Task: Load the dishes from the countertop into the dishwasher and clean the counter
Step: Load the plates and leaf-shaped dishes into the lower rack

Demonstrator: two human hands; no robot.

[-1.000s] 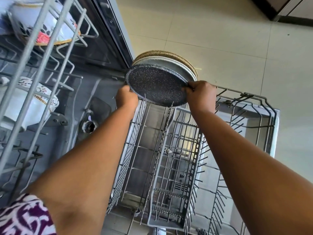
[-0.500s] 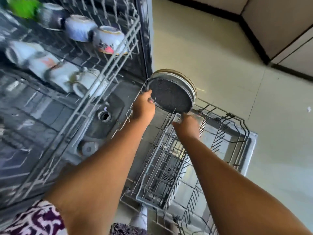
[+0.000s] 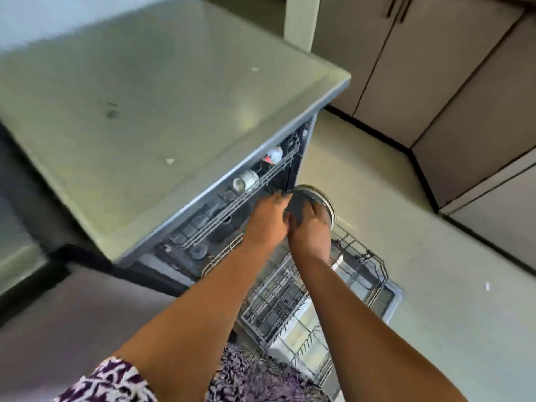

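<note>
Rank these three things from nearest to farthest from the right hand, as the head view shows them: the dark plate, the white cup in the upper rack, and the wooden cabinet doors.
1. The dark plate: the right hand is touching it, at the rack's far end.
2. The white cup: up and left, in the upper rack.
3. The cabinet doors: far across the floor, upper right.

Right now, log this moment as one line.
stage: loading plates | left hand: on dark plate | right hand: on dark plate | plates: upright at far end of lower rack | grip: blurred
</note>
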